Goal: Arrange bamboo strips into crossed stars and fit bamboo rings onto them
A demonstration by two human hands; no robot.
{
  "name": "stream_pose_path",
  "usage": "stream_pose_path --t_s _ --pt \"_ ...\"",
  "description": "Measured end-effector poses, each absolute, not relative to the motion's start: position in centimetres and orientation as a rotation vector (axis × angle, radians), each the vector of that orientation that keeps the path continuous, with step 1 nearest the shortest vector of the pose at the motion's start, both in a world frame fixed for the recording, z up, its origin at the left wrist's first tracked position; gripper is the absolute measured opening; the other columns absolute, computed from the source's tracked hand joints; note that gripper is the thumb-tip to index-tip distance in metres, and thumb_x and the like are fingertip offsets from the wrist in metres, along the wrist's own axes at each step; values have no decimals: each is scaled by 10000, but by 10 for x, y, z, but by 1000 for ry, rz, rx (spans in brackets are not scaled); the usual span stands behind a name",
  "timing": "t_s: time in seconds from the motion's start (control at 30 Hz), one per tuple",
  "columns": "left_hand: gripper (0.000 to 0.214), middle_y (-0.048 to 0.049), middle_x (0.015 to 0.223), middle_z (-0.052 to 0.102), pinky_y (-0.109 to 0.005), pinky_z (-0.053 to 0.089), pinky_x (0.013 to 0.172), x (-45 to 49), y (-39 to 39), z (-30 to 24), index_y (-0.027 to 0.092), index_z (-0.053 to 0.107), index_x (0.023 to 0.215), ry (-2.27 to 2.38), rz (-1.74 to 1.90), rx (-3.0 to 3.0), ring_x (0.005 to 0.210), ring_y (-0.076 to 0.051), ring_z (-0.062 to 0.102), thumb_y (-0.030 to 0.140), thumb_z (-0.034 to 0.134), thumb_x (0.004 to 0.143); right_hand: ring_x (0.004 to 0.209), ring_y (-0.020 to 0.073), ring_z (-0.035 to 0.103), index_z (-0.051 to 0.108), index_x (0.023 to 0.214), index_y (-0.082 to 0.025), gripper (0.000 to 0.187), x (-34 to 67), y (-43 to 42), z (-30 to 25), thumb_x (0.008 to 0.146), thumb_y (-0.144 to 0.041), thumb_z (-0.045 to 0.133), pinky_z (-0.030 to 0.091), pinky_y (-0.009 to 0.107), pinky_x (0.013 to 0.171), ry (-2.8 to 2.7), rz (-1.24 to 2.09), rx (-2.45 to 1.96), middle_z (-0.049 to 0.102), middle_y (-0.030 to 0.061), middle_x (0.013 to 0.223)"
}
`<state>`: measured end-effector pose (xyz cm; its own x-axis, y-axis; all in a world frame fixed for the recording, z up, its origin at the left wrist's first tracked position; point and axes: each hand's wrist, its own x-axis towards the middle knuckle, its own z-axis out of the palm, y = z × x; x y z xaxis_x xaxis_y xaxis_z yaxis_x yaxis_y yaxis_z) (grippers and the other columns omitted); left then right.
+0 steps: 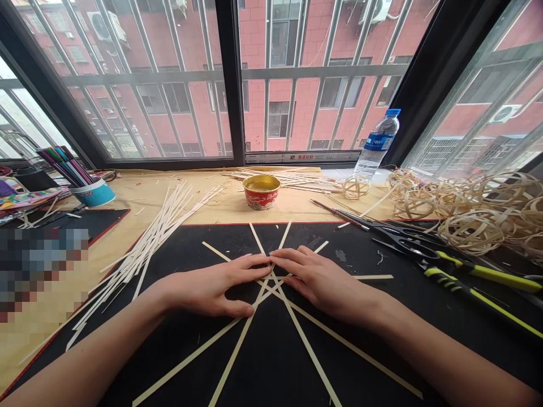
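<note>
Several pale, flat bamboo strips (313, 349) cross one another in a star shape on the black mat (169, 339), their ends fanning outward. My left hand (223, 285) lies over the left side of the crossing, fingers stretched out and the thumb apart, its tip on a strip. From the right, my right hand (316, 277) rests on the crossing with fingers extended and slightly bent. The fingertips of both hands meet at the top of the crossing and hide part of it. Neither hand is wrapped round a strip.
Loose strips (156, 237) lie at the left. A red tin (262, 195) stands behind the mat, a water bottle (377, 144) by the window. At right are woven strip balls (470, 209), black scissors (386, 229) and yellow-handled pliers (479, 294). A blue cup (95, 193) holds pens.
</note>
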<state>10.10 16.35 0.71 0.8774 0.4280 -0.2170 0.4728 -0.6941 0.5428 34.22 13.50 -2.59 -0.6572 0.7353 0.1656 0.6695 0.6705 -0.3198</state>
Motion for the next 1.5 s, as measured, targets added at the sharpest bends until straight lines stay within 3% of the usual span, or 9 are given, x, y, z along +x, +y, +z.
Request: stream_pose_path --t_s 0.13,0.33,0.57,0.67,0.8,0.97,1.27,1.5 --pt "690 -56 1574 174 -414 214 1155 102 163 7 283 236 1478 645 -99 2446 1426 -262 206 358 582 885 1103 240 546 531 1299 -211 387 342 136 -25 921 -150 471 487 457 956 -2565 359 -1116 574 95 1284" --pt "671 -59 1573 176 -399 213 1154 103 162 9 279 257 1472 669 -138 2456 1425 -259 210 295 576 882 1105 253 540 572 1235 -134 327 342 137 -25 924 -164 474 488 456 952 -2574 378 -1154 566 118 1276" --pt "680 -57 1568 195 -397 231 1152 103 162 8 269 286 1464 683 -84 2434 1414 -257 245 332 605 867 1101 242 550 586 1201 -175 295 343 134 -24 928 -186 476 481 422 946 -2557 336 -1150 562 103 1257" --pt "655 -41 1561 220 -418 251 1147 102 159 9 303 332 1441 693 -47 2433 1405 -271 268 316 622 855 1024 221 586 610 1134 -206 237 345 131 -17 924 -219 501 508 370 864 -2544 322 -1196 576 90 1184" --pt "657 -31 1574 173 -523 226 1139 99 153 11 317 321 1442 795 -68 2465 1434 -334 128 348 615 855 833 191 611 637 954 -195 114 348 128 -10 904 -226 539 496 320 714 -2535 265 -1383 604 68 1001" --pt "666 -49 1564 210 -546 229 1133 98 145 16 311 349 1427 810 3 2520 1432 -341 123 314 650 832 774 179 604 603 843 -191 64 349 129 -8 888 -193 558 450 287 668 -2555 303 -1470 637 39 857" --pt "443 -92 1399 471 -408 345 1108 95 151 16 218 501 1312 907 339 2652 1318 -255 408 277 566 878 845 197 579 570 863 -182 91 348 126 -3 925 -194 505 463 325 739 -2563 357 -1499 611 54 924" --pt "338 -49 1214 617 -363 426 1028 94 153 24 227 565 1214 1026 820 2752 1167 -225 542 310 584 887 816 186 582 553 878 -190 92 352 126 -2 934 -208 482 461 311 714 -2498 303 -1416 610 48 896"
